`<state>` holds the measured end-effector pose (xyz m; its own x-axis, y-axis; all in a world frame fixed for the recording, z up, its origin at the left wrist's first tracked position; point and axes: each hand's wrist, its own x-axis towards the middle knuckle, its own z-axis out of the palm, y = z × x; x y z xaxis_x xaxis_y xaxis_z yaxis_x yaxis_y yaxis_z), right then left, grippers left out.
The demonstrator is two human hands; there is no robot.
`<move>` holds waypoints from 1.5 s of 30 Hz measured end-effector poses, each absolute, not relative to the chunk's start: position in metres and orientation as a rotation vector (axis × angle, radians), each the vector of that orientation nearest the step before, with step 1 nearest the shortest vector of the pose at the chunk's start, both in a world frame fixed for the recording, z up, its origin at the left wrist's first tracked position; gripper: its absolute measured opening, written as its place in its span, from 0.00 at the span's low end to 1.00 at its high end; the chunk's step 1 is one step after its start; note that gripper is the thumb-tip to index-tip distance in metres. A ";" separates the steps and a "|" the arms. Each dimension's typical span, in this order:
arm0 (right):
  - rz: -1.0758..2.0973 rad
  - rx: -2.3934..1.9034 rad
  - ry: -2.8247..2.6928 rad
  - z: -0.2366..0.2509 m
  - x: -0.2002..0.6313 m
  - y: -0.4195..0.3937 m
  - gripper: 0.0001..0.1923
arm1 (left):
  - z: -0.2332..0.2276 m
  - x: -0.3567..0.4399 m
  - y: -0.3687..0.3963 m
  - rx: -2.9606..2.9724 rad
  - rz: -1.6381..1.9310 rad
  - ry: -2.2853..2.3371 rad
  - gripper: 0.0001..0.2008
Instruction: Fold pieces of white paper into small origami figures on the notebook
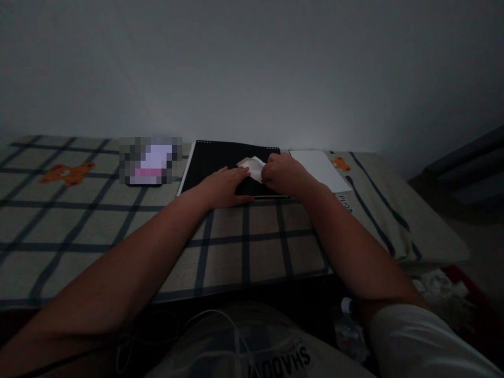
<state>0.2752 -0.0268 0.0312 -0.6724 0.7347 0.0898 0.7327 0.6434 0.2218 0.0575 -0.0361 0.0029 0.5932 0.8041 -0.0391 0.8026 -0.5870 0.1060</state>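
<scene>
A small piece of white paper [254, 167], creased and partly folded, lies over a black-covered pad [214, 160] with punched holes along its far edge. My left hand [224, 186] rests flat on the pad, fingers stretched out, their tips touching the paper's left side. At the paper's right side, the fingers of my right hand [285, 173] are curled and pinch its edge. Those right fingertips are partly hidden behind the hand. To the right of the pad lies a blank white sheet [318, 170], partly covered by my right hand and wrist.
A phone [153, 164] with a lit, blurred screen lies on the checked tablecloth [98, 220] at left. The wall [244, 68] rises behind the table. Below the front edge at right are a plastic bottle [348, 325] and crumpled white material [444, 291]. A thin white cable [220, 313] crosses my lap.
</scene>
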 end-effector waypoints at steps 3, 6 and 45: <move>0.387 1.265 2.826 0.031 0.274 -0.027 0.17 | 0.002 0.058 -0.036 2.700 0.010 1.378 0.41; 0.390 1.273 2.811 0.031 0.274 -0.028 0.17 | 0.002 0.058 -0.037 2.692 0.028 1.388 0.42; 0.321 1.278 2.801 0.037 0.272 -0.034 0.14 | 0.005 0.065 -0.042 2.668 -0.057 1.460 0.42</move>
